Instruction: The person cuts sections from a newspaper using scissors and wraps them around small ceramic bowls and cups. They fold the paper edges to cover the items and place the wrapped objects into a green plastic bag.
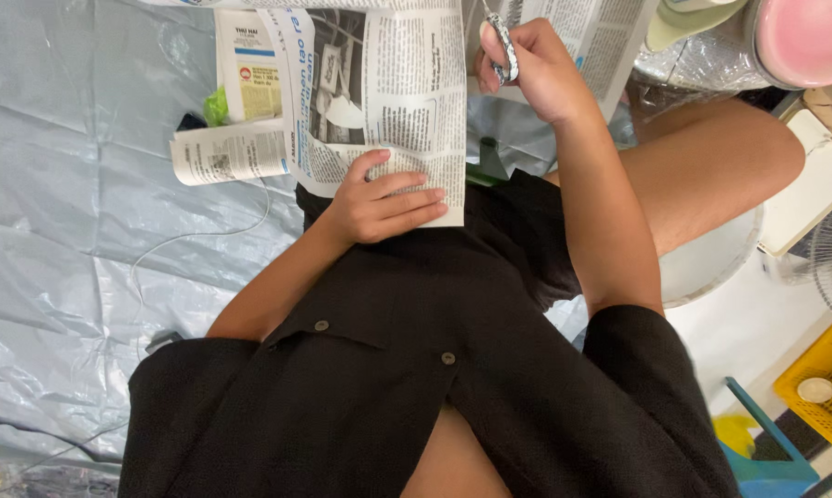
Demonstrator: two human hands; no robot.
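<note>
Nearest, the left hand (379,205) lies flat on the lower edge of the newspaper sheet (407,83), fingers spread and pressing it onto the lap. The sheet's long axis runs away from the body. Beyond the sheet's right edge, the right hand (531,69) is clenched around what seem to be scissors (502,46), just beside the paper.

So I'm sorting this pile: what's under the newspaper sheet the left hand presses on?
Under the newspaper sheet pressed by the left hand show a folded paper, a leaflet, something green and grey plastic sheeting. Whatever lies beneath its middle is covered.
</note>
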